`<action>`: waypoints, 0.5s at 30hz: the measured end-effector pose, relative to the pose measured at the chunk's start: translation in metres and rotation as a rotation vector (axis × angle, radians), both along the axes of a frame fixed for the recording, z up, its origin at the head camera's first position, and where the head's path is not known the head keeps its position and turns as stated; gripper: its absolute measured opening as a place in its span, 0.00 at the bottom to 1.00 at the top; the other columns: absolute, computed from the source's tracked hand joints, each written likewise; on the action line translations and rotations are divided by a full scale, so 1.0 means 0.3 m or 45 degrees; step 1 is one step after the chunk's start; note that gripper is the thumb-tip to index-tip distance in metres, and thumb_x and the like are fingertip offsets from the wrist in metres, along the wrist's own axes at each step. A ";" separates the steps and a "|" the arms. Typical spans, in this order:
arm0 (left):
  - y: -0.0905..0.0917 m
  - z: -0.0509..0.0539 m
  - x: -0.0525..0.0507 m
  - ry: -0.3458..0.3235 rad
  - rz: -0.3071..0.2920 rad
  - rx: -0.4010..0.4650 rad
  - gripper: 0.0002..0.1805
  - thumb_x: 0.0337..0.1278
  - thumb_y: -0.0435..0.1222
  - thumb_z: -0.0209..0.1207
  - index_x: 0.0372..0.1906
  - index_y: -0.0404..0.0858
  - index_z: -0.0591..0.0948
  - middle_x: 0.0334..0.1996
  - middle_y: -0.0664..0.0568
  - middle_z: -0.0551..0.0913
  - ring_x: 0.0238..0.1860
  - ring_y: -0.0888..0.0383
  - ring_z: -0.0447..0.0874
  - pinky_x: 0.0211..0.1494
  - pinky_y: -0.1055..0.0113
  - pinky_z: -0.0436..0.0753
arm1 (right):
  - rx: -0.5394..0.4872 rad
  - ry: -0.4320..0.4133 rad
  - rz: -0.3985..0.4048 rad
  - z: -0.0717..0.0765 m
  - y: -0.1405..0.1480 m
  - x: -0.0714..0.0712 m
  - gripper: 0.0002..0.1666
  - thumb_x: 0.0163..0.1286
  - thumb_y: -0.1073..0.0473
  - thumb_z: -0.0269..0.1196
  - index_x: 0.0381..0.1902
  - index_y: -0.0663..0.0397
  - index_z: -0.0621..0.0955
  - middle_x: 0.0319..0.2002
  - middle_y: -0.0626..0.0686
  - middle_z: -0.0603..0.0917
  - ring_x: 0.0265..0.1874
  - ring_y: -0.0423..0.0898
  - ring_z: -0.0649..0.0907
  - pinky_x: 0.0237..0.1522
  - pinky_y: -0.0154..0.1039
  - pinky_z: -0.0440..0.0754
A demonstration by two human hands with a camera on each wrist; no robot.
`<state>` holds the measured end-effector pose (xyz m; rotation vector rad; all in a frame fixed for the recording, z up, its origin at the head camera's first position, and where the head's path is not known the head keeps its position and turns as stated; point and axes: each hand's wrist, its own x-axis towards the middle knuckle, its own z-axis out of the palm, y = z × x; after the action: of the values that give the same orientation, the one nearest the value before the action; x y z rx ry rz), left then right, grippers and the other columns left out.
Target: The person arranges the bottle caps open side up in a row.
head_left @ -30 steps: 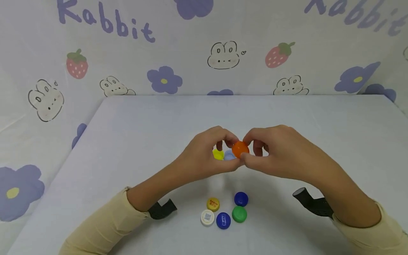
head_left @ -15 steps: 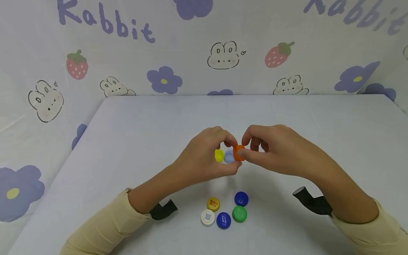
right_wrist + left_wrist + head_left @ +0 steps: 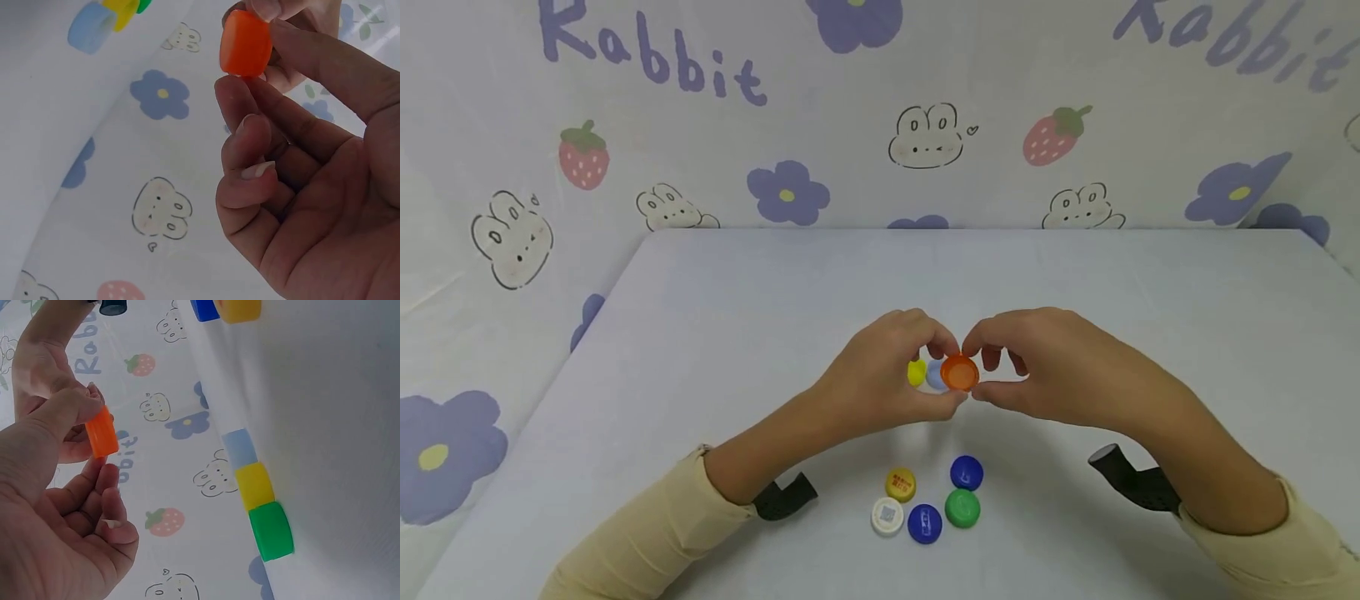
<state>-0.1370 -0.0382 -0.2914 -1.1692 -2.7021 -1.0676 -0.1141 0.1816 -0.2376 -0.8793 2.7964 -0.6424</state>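
Observation:
An orange bottle cap (image 3: 960,372) is held up above the white table, its hollow inside facing the head camera. My left hand (image 3: 880,375) pinches it between thumb and index finger from the left. From the right, the thumb and index finger of my right hand (image 3: 1060,367) pinch its edge as well. Both wrist views show the cap's orange side wall (image 3: 102,432) between the fingertips. Past the cap in the head view are a light blue cap (image 3: 935,374) and a yellow cap (image 3: 917,372), partly hidden by the left hand.
Nearer on the table (image 3: 760,292) lie a gold cap (image 3: 901,484), a white cap (image 3: 887,517), two blue caps (image 3: 925,524) and a green cap (image 3: 962,508). Another green cap (image 3: 272,531) stands beside the yellow one in the left wrist view. A printed cloth (image 3: 842,108) hangs behind.
The orange cap has turned from its outer top, through edge-on, to its hollow inside facing the head camera. My right thumb has shifted off its face to its edge.

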 end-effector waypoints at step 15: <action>0.057 -0.041 -0.046 -0.098 -0.072 -0.329 0.19 0.54 0.47 0.74 0.47 0.41 0.85 0.35 0.53 0.83 0.36 0.61 0.75 0.37 0.72 0.75 | 0.254 -0.029 -0.022 -0.074 -0.042 -0.024 0.14 0.57 0.57 0.79 0.41 0.51 0.89 0.24 0.43 0.79 0.26 0.43 0.77 0.29 0.37 0.77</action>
<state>-0.1507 -0.0212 -0.3037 -1.2694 -2.9541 -0.8009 -0.1214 0.1691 -0.2598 -0.8046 2.7889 -0.3641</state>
